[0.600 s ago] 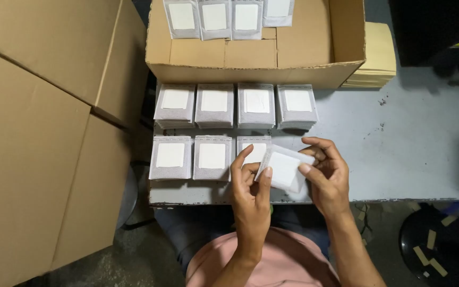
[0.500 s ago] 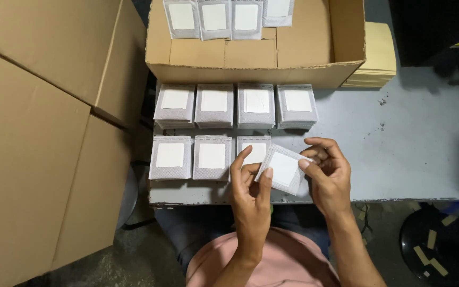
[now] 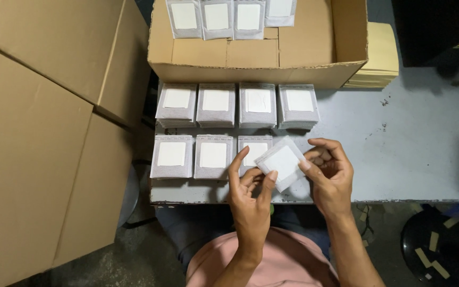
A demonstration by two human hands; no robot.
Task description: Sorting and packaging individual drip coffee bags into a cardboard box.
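tilted white square packet (image 3: 282,163), fingertip-held

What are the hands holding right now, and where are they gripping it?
Both hands hold one small white square pouch, tilted. The left hand pinches its lower edge, and the right hand pinches its right corner.

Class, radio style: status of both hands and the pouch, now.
Left hand and right hand pinch one white pouch, tilted. Pouch stacks beneath. Nothing obstructing.
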